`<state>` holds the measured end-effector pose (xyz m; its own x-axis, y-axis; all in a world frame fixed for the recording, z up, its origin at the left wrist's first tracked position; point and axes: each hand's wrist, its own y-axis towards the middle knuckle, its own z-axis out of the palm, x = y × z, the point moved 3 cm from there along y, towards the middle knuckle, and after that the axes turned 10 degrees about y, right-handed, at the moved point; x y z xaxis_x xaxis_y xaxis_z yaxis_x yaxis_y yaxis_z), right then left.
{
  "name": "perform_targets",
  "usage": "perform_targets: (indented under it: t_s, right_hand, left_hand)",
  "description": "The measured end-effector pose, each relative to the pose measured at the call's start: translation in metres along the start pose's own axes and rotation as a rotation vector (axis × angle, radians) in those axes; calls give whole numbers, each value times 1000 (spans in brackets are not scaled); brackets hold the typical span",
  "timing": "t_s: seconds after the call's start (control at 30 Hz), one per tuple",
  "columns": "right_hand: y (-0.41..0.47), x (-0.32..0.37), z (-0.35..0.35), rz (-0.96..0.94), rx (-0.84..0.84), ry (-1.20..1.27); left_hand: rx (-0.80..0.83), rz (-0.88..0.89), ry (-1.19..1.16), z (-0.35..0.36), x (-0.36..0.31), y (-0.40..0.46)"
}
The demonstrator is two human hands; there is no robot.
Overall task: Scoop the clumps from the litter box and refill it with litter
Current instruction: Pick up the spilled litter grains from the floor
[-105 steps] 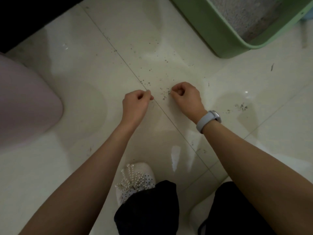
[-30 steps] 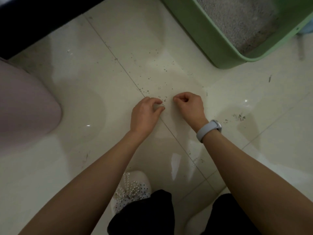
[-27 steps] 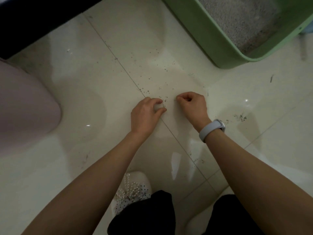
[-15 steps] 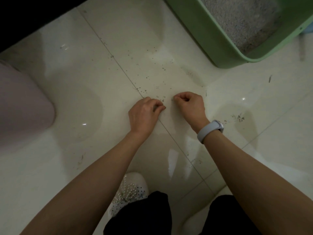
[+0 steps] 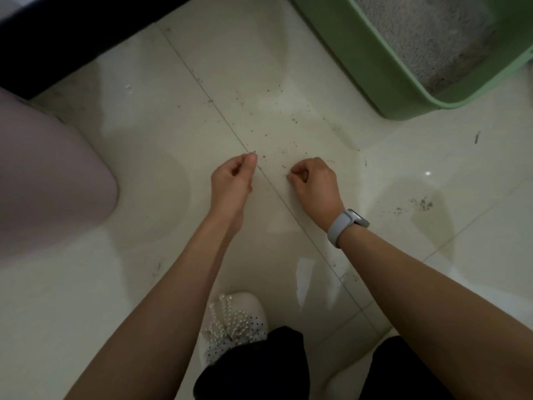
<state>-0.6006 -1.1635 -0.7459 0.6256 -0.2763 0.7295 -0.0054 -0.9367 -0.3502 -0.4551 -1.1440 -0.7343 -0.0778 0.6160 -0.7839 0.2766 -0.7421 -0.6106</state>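
A green litter box point(image 5: 403, 90) holding grey litter point(image 5: 427, 33) stands at the top right on the pale tiled floor. Dark litter grains point(image 5: 284, 153) lie scattered on the tiles in front of it. My left hand point(image 5: 230, 183) has its fingers curled, and thumb and forefinger pinch a small grain at the tile seam. My right hand point(image 5: 317, 183), with a grey watch point(image 5: 346, 226) on its wrist, is curled too, its fingertips pinching at grains on the floor. The two hands are a short way apart. No scoop is in view.
A pink rounded object point(image 5: 43, 180) fills the left edge. Dark furniture point(image 5: 72, 33) runs along the top left. A second patch of grains point(image 5: 421, 203) lies on the right. My white beaded shoe point(image 5: 233, 321) and dark trousers are at the bottom.
My left hand has moved left and slightly away, its thumb and forefinger now pinched together at the tile seam. My right hand stays curled at nearly the same spot.
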Motion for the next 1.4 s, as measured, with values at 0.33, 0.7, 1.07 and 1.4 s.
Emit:
perform_targets:
  t_s: [0.33,0.7,1.07,1.4]
  right_hand:
    - [2,7,2,77,19,-20]
    - [-14,15,-37,507,372,1465]
    - [-19,-4,-15,239,-56,286]
    - [-19,0,8,96,-50,-39]
  left_hand:
    - [381,-159,-612,-19,-9,1]
    - [392,-266,-595,-18,-14,-1]
    - [-4,90,512,-1,9,-11]
    - [-110,127,598,-4,6,-9]
